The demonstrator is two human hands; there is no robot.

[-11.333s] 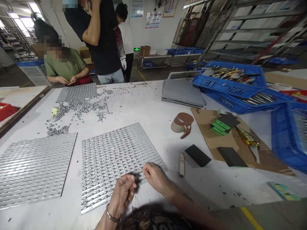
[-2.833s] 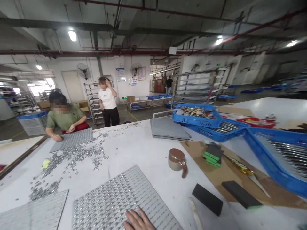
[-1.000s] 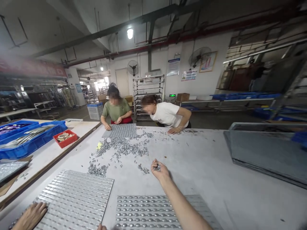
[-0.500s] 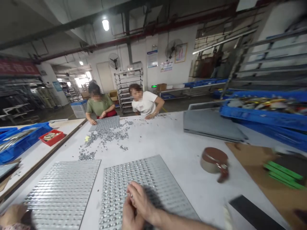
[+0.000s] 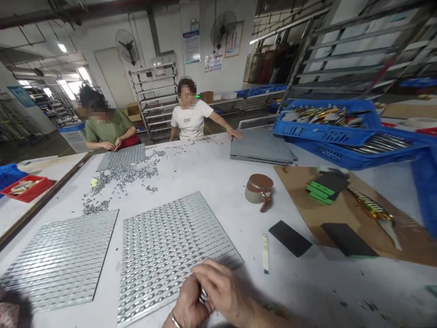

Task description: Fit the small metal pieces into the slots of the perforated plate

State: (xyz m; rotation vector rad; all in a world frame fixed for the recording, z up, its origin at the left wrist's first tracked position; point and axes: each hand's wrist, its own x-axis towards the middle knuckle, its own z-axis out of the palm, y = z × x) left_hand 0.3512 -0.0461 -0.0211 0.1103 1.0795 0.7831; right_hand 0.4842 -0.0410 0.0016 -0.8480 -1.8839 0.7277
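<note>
- Decent gap left of the mug, before the studded sheet; a hand'd slip through fine
- Behind the mug: sheet stack blocks you
- Right of it: piled green-edged blocks
- Just in front: black slab

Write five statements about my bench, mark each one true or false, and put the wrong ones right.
1. The left hand and right hand are close together at the near edge of the central plate. True.
2. The bracelet is on the right wrist. False: the bracelet is on the left wrist.
3. Green-edged blocks are piled on the brown cardboard. True.
4. The pale strip lies on the brown cardboard. False: the pale strip lies on the white table.
5. The brown mug stands to the right of the central plate in the picture. True.
</note>
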